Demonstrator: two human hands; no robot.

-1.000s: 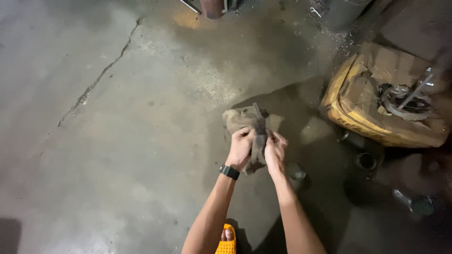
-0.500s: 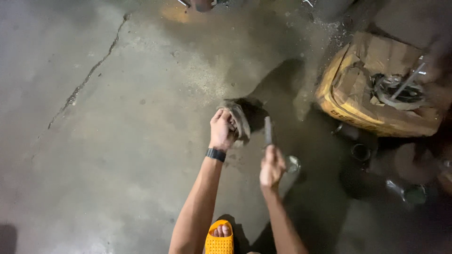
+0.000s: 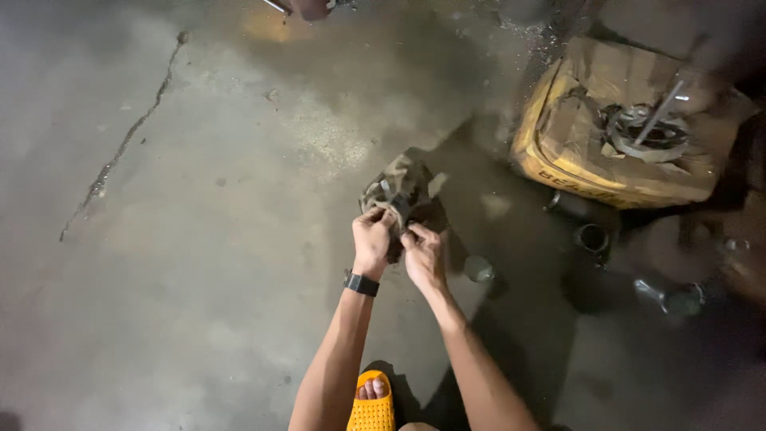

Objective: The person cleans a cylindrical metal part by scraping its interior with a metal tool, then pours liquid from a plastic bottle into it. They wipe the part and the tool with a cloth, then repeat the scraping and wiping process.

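Head view: both hands on a rag

Left hand [image 3: 372, 238] and right hand [image 3: 423, 254] are clenched on a dirty brownish rag [image 3: 396, 191] — held above the concrete floor [image 3: 199, 239]. A dark, narrow piece [image 3: 399, 209] sits between the fingers. Nearby — a torn cardboard box [image 3: 574, 152] of metal parts.

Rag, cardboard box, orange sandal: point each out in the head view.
rag [image 3: 401, 177], head view, upper folds above the hands
cardboard box [image 3: 558, 152], head view, yellow left side
orange sandal [image 3: 370, 411], head view, perforated top strap
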